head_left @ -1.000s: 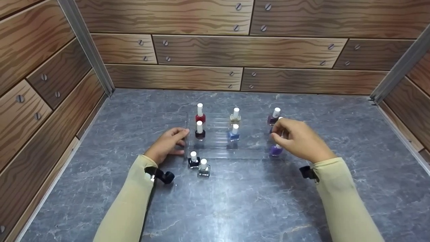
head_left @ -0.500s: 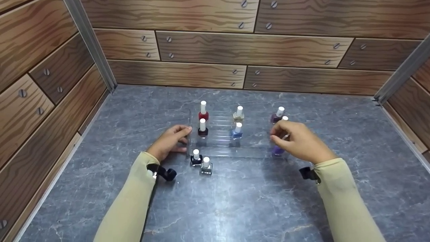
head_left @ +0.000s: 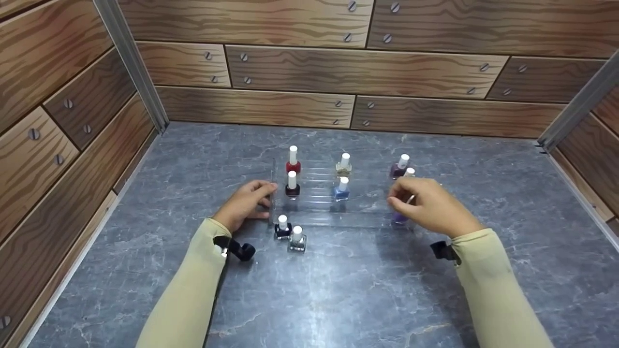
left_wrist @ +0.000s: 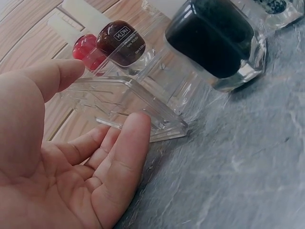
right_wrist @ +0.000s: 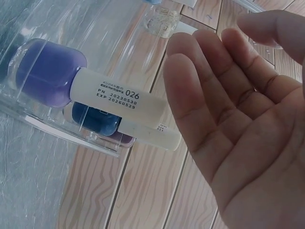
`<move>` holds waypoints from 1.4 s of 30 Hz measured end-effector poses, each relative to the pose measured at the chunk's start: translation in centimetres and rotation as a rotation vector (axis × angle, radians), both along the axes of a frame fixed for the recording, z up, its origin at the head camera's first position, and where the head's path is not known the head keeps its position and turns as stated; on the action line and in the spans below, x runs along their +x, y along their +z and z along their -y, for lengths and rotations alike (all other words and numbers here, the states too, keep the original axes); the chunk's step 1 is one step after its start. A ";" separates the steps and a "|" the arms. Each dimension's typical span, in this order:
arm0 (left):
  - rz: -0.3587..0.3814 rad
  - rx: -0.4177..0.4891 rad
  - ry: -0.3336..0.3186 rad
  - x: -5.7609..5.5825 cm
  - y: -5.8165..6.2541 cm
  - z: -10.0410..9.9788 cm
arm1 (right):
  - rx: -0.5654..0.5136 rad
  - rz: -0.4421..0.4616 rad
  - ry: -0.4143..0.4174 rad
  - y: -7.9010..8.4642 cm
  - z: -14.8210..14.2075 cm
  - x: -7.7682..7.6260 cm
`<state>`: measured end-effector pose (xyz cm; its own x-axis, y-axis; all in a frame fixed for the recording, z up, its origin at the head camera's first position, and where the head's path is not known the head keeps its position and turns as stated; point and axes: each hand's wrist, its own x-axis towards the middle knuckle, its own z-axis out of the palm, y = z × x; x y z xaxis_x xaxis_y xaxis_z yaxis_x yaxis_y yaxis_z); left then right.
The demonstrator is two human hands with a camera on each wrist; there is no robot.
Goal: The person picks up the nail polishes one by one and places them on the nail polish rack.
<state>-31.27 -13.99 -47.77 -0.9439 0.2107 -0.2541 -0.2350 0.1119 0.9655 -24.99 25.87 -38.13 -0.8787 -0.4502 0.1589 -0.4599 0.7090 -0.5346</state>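
Observation:
A clear tiered display rack [head_left: 329, 222] carries nail polish bottles in three columns. My left hand [head_left: 246, 203] is at its left end, thumb along the side panel and fingers loosely bent against the outside. My right hand [head_left: 428, 205] hovers over the right end, fingers gently curved, thumb apart and nothing between them in the right wrist view. Beside it there stand a purple nail polish bottle [right_wrist: 50, 71] with a white cap and a dark blue bottle [right_wrist: 95, 119]. On the left and middle are red [head_left: 293, 167], dark brown [head_left: 292, 189], clear glitter [head_left: 344, 170] and light blue bottles [head_left: 341, 194].
Two more bottles, one black [head_left: 283, 230] and one glittery [head_left: 297, 242], stand on the grey marbled table [head_left: 319, 299] before the rack's left front corner. Wood-patterned walls [head_left: 271, 111] enclose the back and sides.
My right hand has come slightly toward the front over the purple bottle, covering more of it. The head view has shifted a little. My left hand stays at the rack's side.

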 end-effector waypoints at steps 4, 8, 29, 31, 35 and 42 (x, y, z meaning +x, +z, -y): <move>-0.001 0.003 0.002 -0.1 -0.2 0.0 | 0.003 -0.006 0.013 0.3 0.4 0.4; 0.003 0.000 0.006 -0.1 -0.3 0.0 | -0.070 -0.018 0.079 0.9 2.1 1.6; -0.023 -0.036 0.036 -0.2 -0.3 -0.1 | 0.159 0.140 0.218 -4.9 15.0 1.2; -0.023 -0.041 0.039 -0.2 -0.2 -0.1 | 0.160 0.120 0.228 -5.3 15.4 1.1; -0.022 -0.040 0.038 -0.2 -0.1 -0.1 | 0.165 0.092 0.224 -5.6 15.9 0.9; -0.018 -0.037 0.037 -0.2 -0.4 -0.2 | 0.162 0.087 0.226 -5.7 15.6 0.9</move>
<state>-31.44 -13.83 -48.13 -0.9555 0.1661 -0.2439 -0.2223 0.1387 0.9651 -24.13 10.29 -43.85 -0.7606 -0.6492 -0.0030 -0.5731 0.6735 -0.4668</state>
